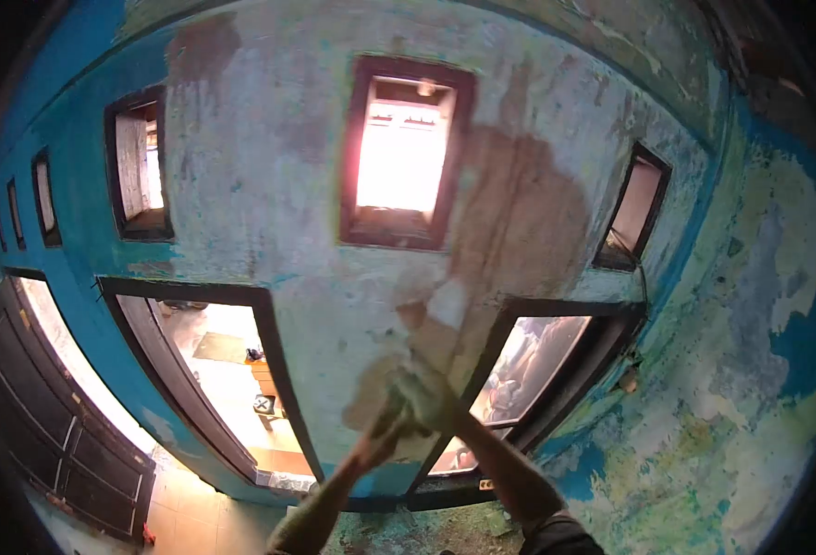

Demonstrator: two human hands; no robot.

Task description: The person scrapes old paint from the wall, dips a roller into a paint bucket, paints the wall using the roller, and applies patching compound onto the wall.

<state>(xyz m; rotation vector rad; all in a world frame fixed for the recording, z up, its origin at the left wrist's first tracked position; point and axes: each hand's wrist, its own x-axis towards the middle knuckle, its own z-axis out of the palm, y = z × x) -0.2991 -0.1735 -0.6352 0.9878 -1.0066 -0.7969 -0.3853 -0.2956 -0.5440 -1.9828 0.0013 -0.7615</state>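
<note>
Both arms reach forward to the wall (315, 157) between the two lower window openings. My left hand (387, 430) is close beside my right hand, near a brown patch on the wall; its fingers are blurred. My right hand (426, 400) is pale with a whitish coating or covering, and its fingers cannot be made out. Whether either hand holds something is hidden by blur and overlap. Around them the wall has peeling blue and whitish paint, with a larger brown patch (528, 213) above right.
Dark-framed openings stand at lower left (264, 370) and lower right (630, 319). A small bright window (406, 157) is above. A dark door (56, 416) stands open at left. A mottled green wall (704, 444) rises at right.
</note>
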